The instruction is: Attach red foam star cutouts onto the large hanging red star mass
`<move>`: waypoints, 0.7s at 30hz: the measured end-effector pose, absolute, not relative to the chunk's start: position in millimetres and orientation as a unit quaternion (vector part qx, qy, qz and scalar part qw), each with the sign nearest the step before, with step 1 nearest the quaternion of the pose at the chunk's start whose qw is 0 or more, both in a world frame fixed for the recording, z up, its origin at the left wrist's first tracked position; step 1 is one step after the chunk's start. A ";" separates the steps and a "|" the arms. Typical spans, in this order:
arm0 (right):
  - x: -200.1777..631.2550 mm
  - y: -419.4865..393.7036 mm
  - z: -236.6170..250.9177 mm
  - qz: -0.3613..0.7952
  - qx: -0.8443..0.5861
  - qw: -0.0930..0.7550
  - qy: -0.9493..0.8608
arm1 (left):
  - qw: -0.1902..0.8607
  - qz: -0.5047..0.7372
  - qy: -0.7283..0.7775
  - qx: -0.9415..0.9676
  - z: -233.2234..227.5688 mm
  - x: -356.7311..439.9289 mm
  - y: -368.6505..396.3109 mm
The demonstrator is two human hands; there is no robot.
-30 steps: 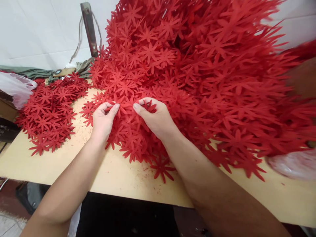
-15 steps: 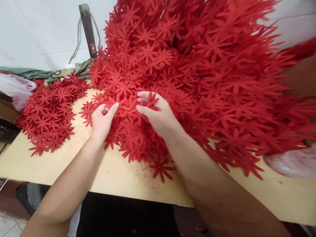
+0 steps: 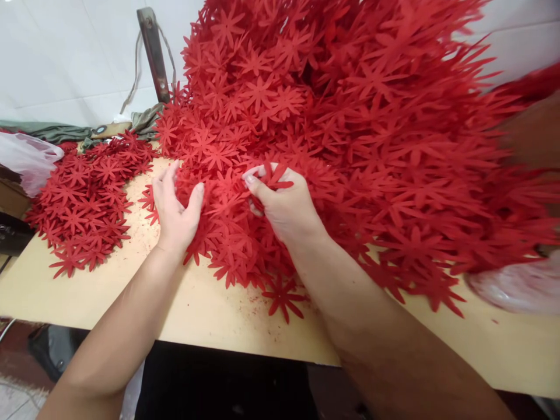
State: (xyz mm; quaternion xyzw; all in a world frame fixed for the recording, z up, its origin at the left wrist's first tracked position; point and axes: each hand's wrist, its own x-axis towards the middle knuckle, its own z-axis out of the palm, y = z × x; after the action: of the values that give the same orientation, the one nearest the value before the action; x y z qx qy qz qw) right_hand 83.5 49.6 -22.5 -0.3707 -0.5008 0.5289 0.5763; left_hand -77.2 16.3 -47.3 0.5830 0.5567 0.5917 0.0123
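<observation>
A tall heap of red flower-shaped cutouts (image 3: 262, 93), each with long narrow petals, covers the back and middle of the table. My right hand (image 3: 284, 204) pinches red flower cutouts between thumb and fingers at the front of the heap; petals stick out above the thumb, and I cannot tell how many it holds. To its left, my left hand (image 3: 177, 207) has its fingers stretched up and its thumb apart, with nothing in it. It hovers at the heap's left edge. One loose cutout (image 3: 283, 298) lies at the heap's front.
A smaller pile of red cutouts (image 3: 83, 204) lies on the left of the pale tabletop (image 3: 205, 315). Beside it is a white plastic bag (image 3: 30, 157). A dark upright bar (image 3: 154, 55) stands behind. Clear plastic (image 3: 516, 286) rests at the right.
My left hand has let go of the cutouts, opened its fingers and moved slightly left. My right hand has closed more tightly, with cutouts still in it.
</observation>
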 end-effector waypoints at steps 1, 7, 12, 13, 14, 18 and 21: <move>83.1 49.4 -22.0 0.532 -0.378 0.577 -0.492 | -0.002 0.566 0.540 0.623 -43.9 -73.4 12.2; 76.6 45.7 -22.8 0.577 -0.385 0.548 -0.467 | -0.024 0.458 0.456 0.763 -33.8 -45.3 -6.1; 72.0 38.3 -22.2 0.649 -0.366 0.460 -0.483 | 0.043 0.503 0.493 0.709 -38.7 -46.5 -2.1; 71.8 37.4 -21.6 0.655 -0.370 0.446 -0.484 | 0.078 0.527 0.506 0.678 -39.1 -48.2 -0.2; 71.8 36.7 -21.1 0.656 -0.373 0.438 -0.488 | 0.119 0.552 0.517 0.643 -39.1 -49.6 1.8; 73.2 35.5 -19.2 0.616 -0.364 0.463 -0.523 | 0.270 0.621 0.526 0.515 -36.6 -50.6 6.9; 75.4 34.7 -16.2 0.591 -0.327 0.490 -0.552 | 0.324 0.631 0.518 0.479 -32.4 -46.8 5.8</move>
State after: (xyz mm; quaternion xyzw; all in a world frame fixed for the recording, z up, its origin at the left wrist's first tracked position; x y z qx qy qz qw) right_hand 75.4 34.7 -16.2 -0.3267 -0.5516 0.5905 0.4901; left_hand -46.8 5.8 -32.4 0.4787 0.5178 0.6307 0.3240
